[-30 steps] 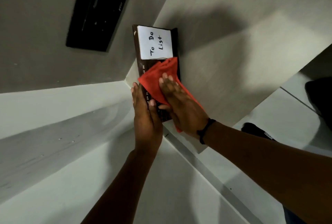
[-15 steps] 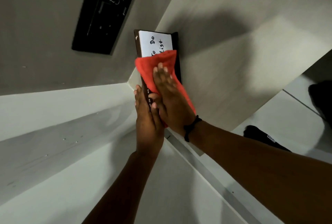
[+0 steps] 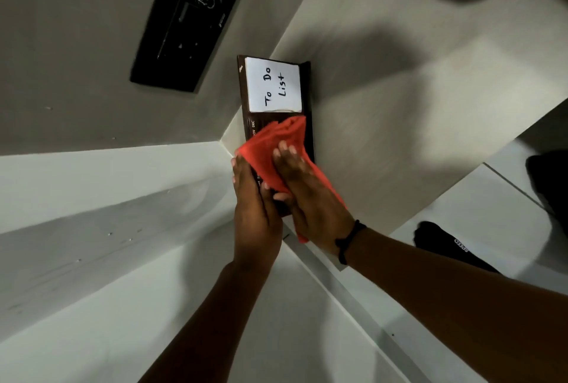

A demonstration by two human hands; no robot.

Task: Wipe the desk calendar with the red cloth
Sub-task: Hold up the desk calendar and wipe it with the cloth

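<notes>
The right hand [image 3: 310, 198] is pressing the red cloth [image 3: 273, 152] flat on the calendar [image 3: 309, 90] — the left hand [image 3: 252, 198] is bracing its edge; steady strokes seem best.

Soft, matt red cloth [image 3: 278, 149] with a fuzzy weave. Dark brown, smooth desk calendar [image 3: 246, 99], faintly glossy. Matt white paper note [image 3: 275, 87]. Pale wood-grain desk surface [image 3: 399, 136], smooth, matt.

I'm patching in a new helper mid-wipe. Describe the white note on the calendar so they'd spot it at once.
Find the dark brown desk calendar standing on the pale desk top in the wall corner. The white paper note covers its far end, beyond the red cloth. It alone bears handwritten black words, "To Do List".
</notes>
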